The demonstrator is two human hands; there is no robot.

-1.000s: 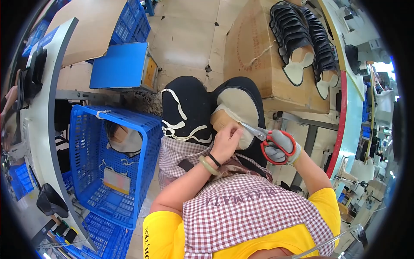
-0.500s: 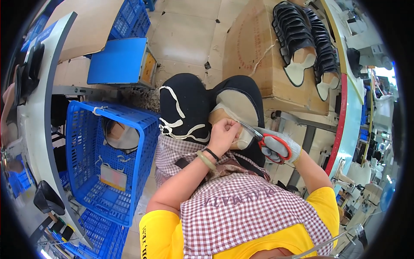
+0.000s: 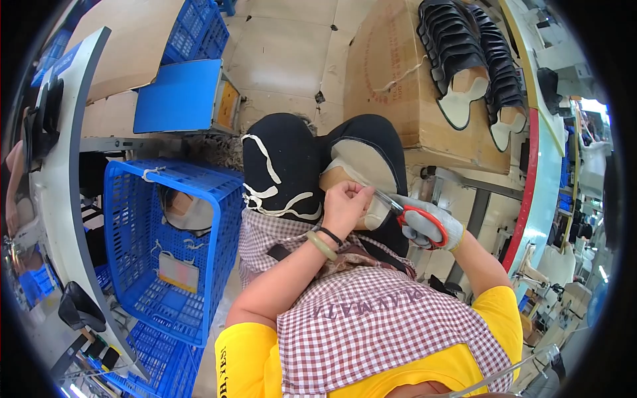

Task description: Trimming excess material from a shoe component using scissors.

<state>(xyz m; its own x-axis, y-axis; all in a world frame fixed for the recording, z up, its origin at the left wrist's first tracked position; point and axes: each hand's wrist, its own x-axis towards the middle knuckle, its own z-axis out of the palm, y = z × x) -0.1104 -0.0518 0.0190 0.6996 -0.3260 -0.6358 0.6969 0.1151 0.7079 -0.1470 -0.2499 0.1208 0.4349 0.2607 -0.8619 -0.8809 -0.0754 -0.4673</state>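
A shoe upper (image 3: pixel 345 150), black outside with a beige and tan lining, lies across my right thigh. Over its lining, my left hand (image 3: pixel 346 204) is pinched closed on the upper; the fingertips hide exactly which bit they grip. My right hand (image 3: pixel 434 224), in a grey-white glove, is wrapped round the red handles of a pair of scissors (image 3: pixel 398 208). The blades point left, with their tips right beside my left fingertips. White trimmed strips (image 3: pixel 266 157) lie on my dark left trouser leg.
At my left stands a blue plastic crate (image 3: pixel 116 239) holding another shoe upper (image 3: pixel 189 213) and a small card (image 3: pixel 178 272). A cardboard box (image 3: pixel 381 86) ahead on the right carries rows of black shoe uppers (image 3: pixel 451 46). Worktables (image 3: pixel 89 86) flank both sides; a blue-topped stool (image 3: pixel 178 98) stands front left.
My left hand has shifted slightly right, close against the scissor tips. The scissors have turned a little in my right hand. The upper stays on my thigh.
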